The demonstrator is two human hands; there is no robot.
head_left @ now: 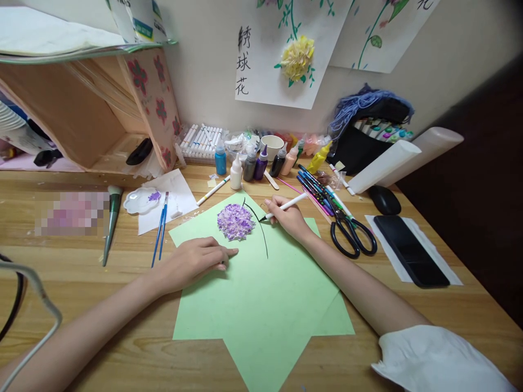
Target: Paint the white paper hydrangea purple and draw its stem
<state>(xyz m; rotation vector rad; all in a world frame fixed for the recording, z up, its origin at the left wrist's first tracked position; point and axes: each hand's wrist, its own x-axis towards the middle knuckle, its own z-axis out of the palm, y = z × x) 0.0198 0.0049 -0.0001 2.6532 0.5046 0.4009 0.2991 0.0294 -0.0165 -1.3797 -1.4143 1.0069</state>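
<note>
A green star-shaped paper [261,305] lies on the wooden table. Near its top is a purple and white textured flower [236,221], with a thin curved black line [265,239] to its right. My right hand [288,216] holds a white marker [288,205], its dark tip touching or very near the line. Resting on the paper's left part, below the flower, my left hand [202,257] has its index finger stretched out and the other fingers loosely bent; nothing shows in it.
Paint bottles [261,163] and boxed markers [202,139] line the wall. Black-handled scissors [353,237], pens [312,190] and a phone [411,250] lie at the right. Two blue brushes [160,231], a palette [141,200] and a green-handled brush [111,226] are at the left.
</note>
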